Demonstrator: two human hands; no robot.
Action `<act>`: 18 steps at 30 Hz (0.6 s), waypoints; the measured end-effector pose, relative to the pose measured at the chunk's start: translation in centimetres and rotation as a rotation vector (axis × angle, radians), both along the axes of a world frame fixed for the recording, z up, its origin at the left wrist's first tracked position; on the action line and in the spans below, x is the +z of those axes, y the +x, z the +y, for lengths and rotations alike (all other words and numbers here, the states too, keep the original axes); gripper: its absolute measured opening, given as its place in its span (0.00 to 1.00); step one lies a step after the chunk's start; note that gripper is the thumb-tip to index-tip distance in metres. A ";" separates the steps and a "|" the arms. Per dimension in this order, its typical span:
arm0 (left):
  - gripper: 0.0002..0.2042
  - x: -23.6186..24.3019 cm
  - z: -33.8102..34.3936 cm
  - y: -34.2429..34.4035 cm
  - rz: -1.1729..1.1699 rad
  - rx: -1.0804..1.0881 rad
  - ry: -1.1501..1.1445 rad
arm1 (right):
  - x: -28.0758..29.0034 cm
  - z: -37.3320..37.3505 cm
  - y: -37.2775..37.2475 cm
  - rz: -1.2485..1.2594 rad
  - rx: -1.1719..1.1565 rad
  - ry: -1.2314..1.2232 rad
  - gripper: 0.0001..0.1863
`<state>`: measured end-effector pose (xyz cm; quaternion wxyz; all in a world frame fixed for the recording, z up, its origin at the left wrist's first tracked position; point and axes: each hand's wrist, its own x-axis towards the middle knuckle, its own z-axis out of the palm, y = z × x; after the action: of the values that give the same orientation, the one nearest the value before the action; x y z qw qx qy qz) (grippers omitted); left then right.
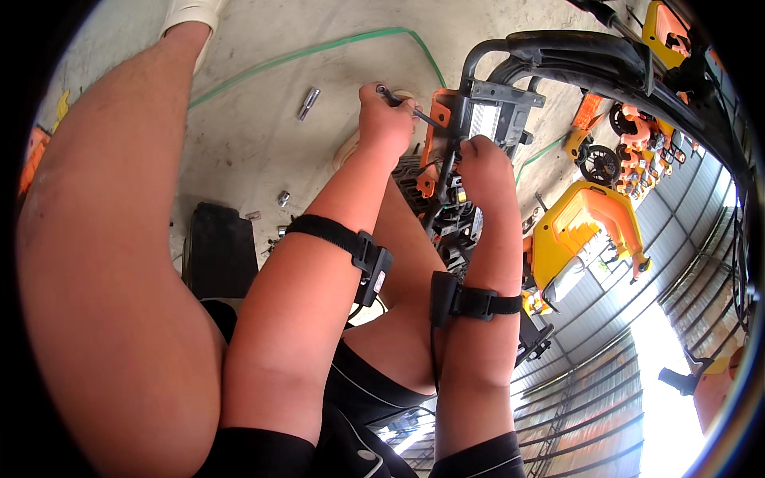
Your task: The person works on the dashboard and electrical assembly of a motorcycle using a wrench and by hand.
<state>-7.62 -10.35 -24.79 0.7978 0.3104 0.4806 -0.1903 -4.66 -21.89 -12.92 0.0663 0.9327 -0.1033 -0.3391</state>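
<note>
My left hand (385,119) is closed around a dark metal wrench (425,117), which angles toward the black metal frame (484,60) beside an orange bracket (441,108). My right hand (486,171) is closed at the frame, just below a silver-faced part (484,119); what its fingers hold is hidden. A long silver socket (309,103) lies on the concrete floor left of my left hand, with a smaller one (284,198) lower down. Both forearms wear black strapped devices.
My bare legs (111,239) frame the work, with a black pad (219,247) on the floor between them. A green line (319,49) crosses the floor. At right are yellow vehicle parts (586,223), wheels (599,166) and several orange vehicles; black tubing (669,111) arches over the right side.
</note>
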 end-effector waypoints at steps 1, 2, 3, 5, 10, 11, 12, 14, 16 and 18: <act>0.19 0.1 -0.2 -0.2 0.010 0.037 -0.014 | -0.1 -0.1 -0.1 -0.005 -0.005 0.001 0.16; 0.18 0.1 -0.2 -0.6 0.015 0.046 -0.036 | -0.2 -0.3 -0.2 -0.011 -0.009 0.002 0.16; 0.17 0.1 -0.3 -1.0 0.019 0.055 -0.058 | -0.3 -0.4 -0.3 -0.016 -0.014 0.002 0.16; 0.16 0.2 -0.2 -1.9 0.033 0.094 -0.113 | -0.3 -0.1 -0.5 -0.034 -0.009 -0.002 0.16; 0.11 1.7 -0.1 -3.4 0.127 0.247 -0.380 | -0.1 0.3 -0.6 -0.047 -0.006 0.004 0.17; 0.09 1.9 -0.4 -3.8 0.151 0.310 -0.408 | -0.2 0.3 -0.7 -0.055 -0.005 0.006 0.17; 0.08 1.4 -0.8 -4.7 0.163 0.367 -0.474 | -0.3 0.3 -0.8 -0.062 -0.003 0.008 0.17; 0.09 0.1 -1.5 -6.6 0.183 0.476 -0.608 | -0.4 0.3 -1.0 -0.087 -0.015 0.011 0.17; 0.09 0.0 -1.4 -7.3 0.176 0.429 -0.584 | -0.5 0.1 -1.3 -0.109 -0.027 0.020 0.17; 0.09 0.3 -0.8 -7.8 0.180 0.386 -0.606 | -0.6 0.0 -1.5 -0.128 -0.034 0.038 0.16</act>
<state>-15.41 -11.11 -24.53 0.8292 -0.0544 0.5204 -0.1965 -6.14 -21.92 -13.55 0.0360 0.9517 -0.1169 -0.2816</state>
